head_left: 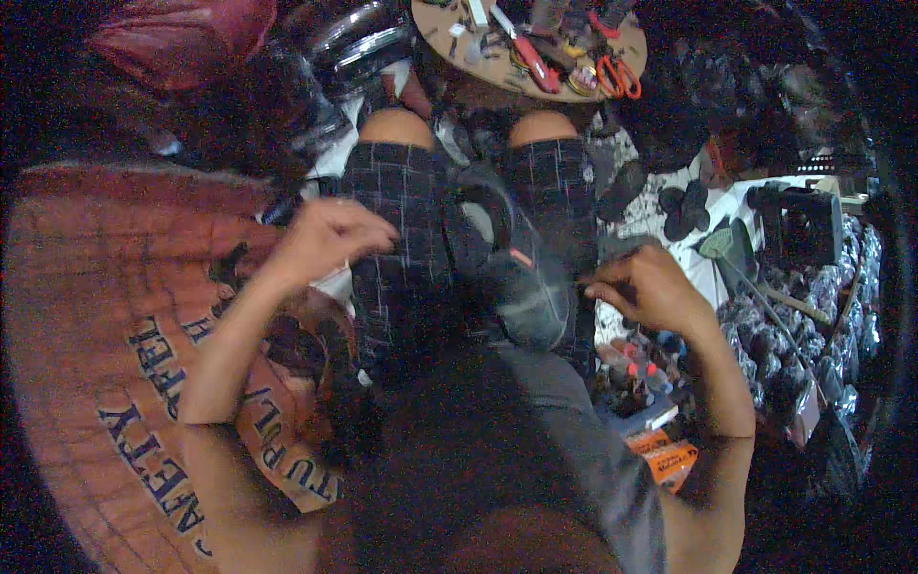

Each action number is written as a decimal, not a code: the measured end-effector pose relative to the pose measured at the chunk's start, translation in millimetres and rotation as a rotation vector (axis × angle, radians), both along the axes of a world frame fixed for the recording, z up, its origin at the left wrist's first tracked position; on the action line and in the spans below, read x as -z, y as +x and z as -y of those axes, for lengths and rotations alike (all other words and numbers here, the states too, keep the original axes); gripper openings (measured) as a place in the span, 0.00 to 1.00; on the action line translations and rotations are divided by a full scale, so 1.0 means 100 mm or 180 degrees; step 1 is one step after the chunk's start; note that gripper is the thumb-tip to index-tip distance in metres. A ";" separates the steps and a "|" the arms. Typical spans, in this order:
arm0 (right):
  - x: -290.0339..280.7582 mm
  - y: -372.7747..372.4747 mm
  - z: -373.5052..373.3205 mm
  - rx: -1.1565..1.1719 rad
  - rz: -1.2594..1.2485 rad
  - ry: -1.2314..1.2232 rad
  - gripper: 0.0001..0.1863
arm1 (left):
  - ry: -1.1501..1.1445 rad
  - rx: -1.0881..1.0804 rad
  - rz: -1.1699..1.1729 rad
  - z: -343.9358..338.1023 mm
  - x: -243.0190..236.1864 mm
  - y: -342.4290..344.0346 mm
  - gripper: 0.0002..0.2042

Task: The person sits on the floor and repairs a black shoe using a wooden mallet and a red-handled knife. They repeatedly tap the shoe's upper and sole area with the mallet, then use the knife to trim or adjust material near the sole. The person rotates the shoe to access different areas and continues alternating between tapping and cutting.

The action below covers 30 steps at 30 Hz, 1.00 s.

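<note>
Though beside the dark shoe (535,306), right hand (653,290), like left hand (325,239), of unclear grip; black-lettered reddish sheet (96,287).

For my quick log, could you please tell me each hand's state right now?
Left hand: fingers bent, by the checked shorts; cannot tell if holding anything.
Right hand: fingers curled, beside the dark shoe; cannot tell if holding anything.

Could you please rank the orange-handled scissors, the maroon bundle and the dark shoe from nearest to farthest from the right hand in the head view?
From the right hand:
1. Dark shoe, just to its left
2. Orange-handled scissors, on the round table ahead
3. Maroon bundle, at the view's upper left
</note>
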State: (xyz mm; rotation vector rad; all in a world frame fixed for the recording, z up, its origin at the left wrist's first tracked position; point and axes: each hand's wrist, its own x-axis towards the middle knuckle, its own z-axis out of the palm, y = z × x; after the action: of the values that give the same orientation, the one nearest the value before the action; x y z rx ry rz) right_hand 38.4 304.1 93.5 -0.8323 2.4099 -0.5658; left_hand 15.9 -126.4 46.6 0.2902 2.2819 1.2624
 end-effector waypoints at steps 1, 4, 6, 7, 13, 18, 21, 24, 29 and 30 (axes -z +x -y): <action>0.01 0.04 0.00 -0.0036 -0.0085 0.0159 0.08 | -0.0116 0.0251 -0.0847 0.14 -0.09 -0.14 0.07; 0.04 0.12 0.05 -0.0140 -0.0337 0.0797 0.13 | -0.0264 0.0825 -0.2357 0.33 -0.28 -0.31 0.08; 0.08 0.17 0.10 -0.0235 -0.0567 0.1119 0.21 | 0.0669 0.0895 -0.1498 0.30 -0.37 -0.27 0.09; 0.11 0.19 0.13 -0.0179 -0.0582 0.0905 0.17 | 0.1554 0.0767 -0.0287 0.23 -0.41 -0.18 0.09; 0.14 0.21 0.23 0.0051 -0.0570 0.0696 0.14 | 0.0207 0.1237 -0.1249 -0.80 -0.06 -0.12 0.08; 0.04 0.24 0.35 0.0212 -0.0190 0.0882 0.16 | -0.0508 0.2347 -0.0768 -1.17 0.33 -0.32 0.08; 0.04 0.29 0.39 0.0354 -0.0247 0.0802 0.14 | -0.0184 0.2628 -0.0743 -1.10 0.33 -0.41 0.10; 0.07 0.32 0.36 0.0497 -0.0221 0.0806 0.13 | 0.0895 0.1828 0.0516 -0.82 0.17 -0.51 0.11; 0.13 0.31 0.29 0.0553 -0.0401 0.0496 0.13 | -0.0030 0.0435 0.0866 0.69 -0.21 -1.03 0.11; 0.13 0.31 0.29 0.0542 -0.0415 0.0445 0.13 | -0.0329 0.0197 0.0624 1.02 -0.20 -1.11 0.12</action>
State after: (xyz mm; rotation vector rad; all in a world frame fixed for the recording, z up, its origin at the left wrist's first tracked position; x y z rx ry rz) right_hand 69.1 275.5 80.2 -0.6264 2.6225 -0.4113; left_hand -95.0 -228.7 66.6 0.1898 2.1454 1.0879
